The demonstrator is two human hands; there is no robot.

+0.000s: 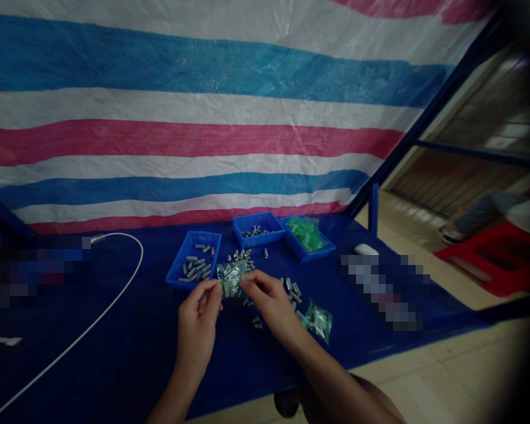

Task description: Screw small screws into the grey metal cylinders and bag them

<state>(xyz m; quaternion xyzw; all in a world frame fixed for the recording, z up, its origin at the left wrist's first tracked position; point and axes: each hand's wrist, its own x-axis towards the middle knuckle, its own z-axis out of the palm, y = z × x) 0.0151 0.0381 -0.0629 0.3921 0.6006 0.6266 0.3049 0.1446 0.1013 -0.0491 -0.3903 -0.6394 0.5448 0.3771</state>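
Note:
Between my two hands is a small clear plastic bag [232, 277] with a green tint and shiny metal pieces showing through it. My left hand [202, 309] pinches its left edge between thumb and fingertips. At the opposite edge, my right hand [267, 297] is closed on the bag too. Loose metal cylinders [294, 288] lie on the blue table around and behind my hands. A second filled bag [318, 321] rests on the table to the right of my right wrist.
Behind my left hand stands a blue tray [172, 274] of metal cylinders. Farther back are a blue tray [258, 240] with small metal parts and another holding green plastic bags [307, 234]. A white cable [130, 280] curves across the left side. Striped sheeting [203, 141] hangs behind the table.

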